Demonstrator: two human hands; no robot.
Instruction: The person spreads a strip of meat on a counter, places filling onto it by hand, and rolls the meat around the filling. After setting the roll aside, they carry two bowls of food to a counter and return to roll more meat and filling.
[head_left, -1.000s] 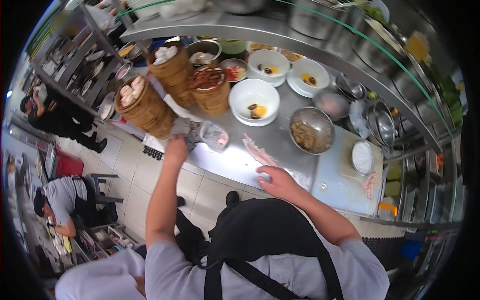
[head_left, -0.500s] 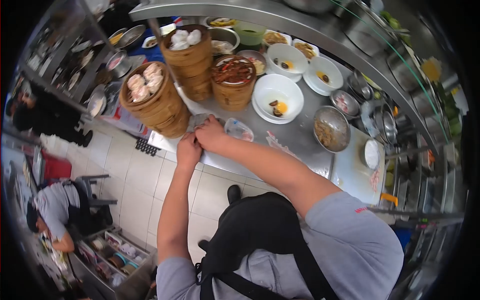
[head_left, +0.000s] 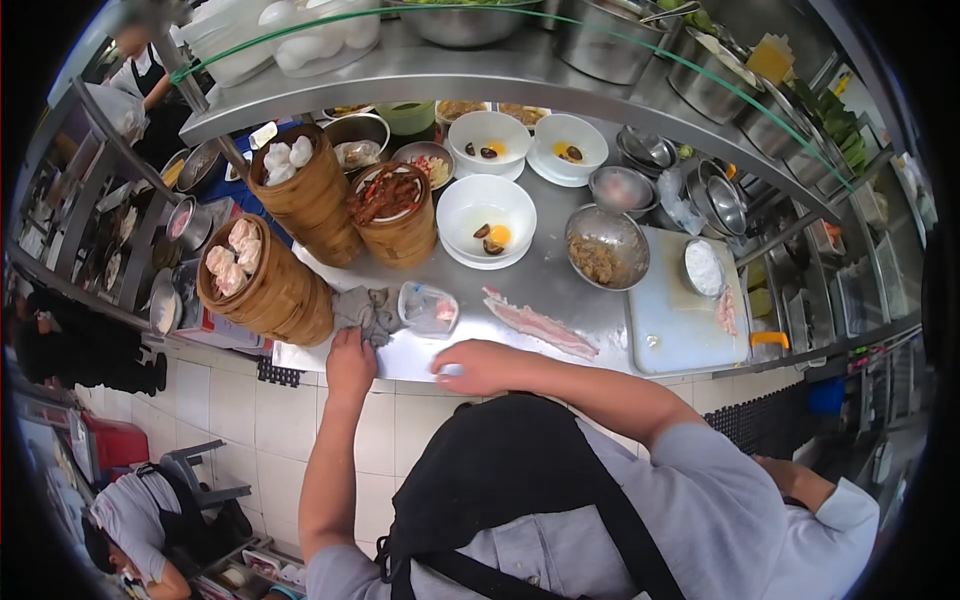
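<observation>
My left hand [head_left: 350, 362] grips the near edge of a crumpled grey cloth [head_left: 368, 308] on the steel counter [head_left: 470, 335]. My right hand [head_left: 478, 366] lies flat on the counter's front edge, fingers spread and holding nothing. A small clear plastic tub [head_left: 428, 308] with something pink inside stands just right of the cloth. Strips of raw meat [head_left: 540, 326] lie on the counter beyond my right hand. A tall bamboo steamer stack [head_left: 265, 285] topped with dumplings stands left of the cloth.
Two more steamer stacks [head_left: 310, 195] [head_left: 397, 215], white bowls with egg [head_left: 487, 215], a metal bowl of filling [head_left: 605, 250] and a white cutting board [head_left: 680, 315] crowd the counter under a steel shelf [head_left: 500, 70]. Another person's arm [head_left: 810, 490] shows lower right; a co-worker crouches lower left [head_left: 135, 520].
My right hand has left the cloth and come back to the counter's front edge. My left hand has stayed at the cloth. The view has shifted.
</observation>
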